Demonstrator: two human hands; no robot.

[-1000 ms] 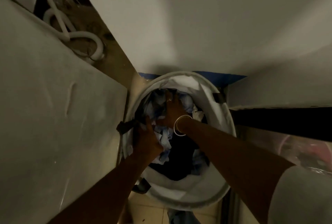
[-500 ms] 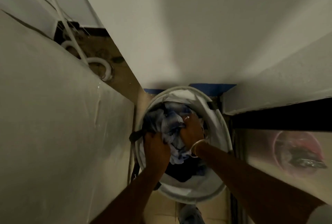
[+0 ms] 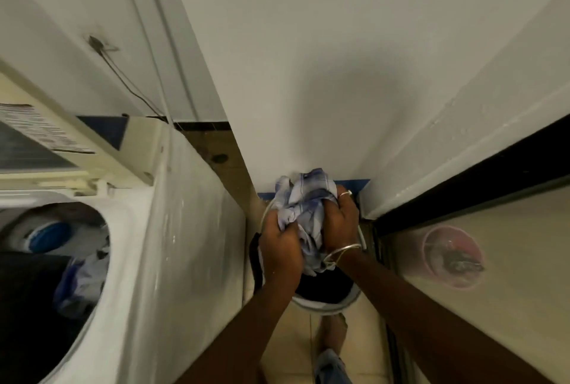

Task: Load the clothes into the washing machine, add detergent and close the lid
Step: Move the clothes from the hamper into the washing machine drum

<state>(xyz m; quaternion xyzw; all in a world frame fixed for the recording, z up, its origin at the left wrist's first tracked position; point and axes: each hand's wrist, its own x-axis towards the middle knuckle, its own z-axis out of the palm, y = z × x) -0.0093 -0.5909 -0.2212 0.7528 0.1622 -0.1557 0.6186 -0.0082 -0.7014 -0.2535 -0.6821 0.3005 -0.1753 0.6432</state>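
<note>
Clothes (image 3: 303,201), a crumpled blue-and-white checked bundle, are clutched between two hands. The left hand (image 3: 282,252) has its fingers curled into the bundle's lower left, and the right hand (image 3: 340,223) grips its upper right. The bundle hangs just above a laundry basket (image 3: 327,306) on the floor by the wall. The washing machine (image 3: 172,229) stands to the left with its lid (image 3: 46,143) raised and garments already in the tub. The left hand is nearer to it, so the bundle probably travels leftward over the rim.
</note>
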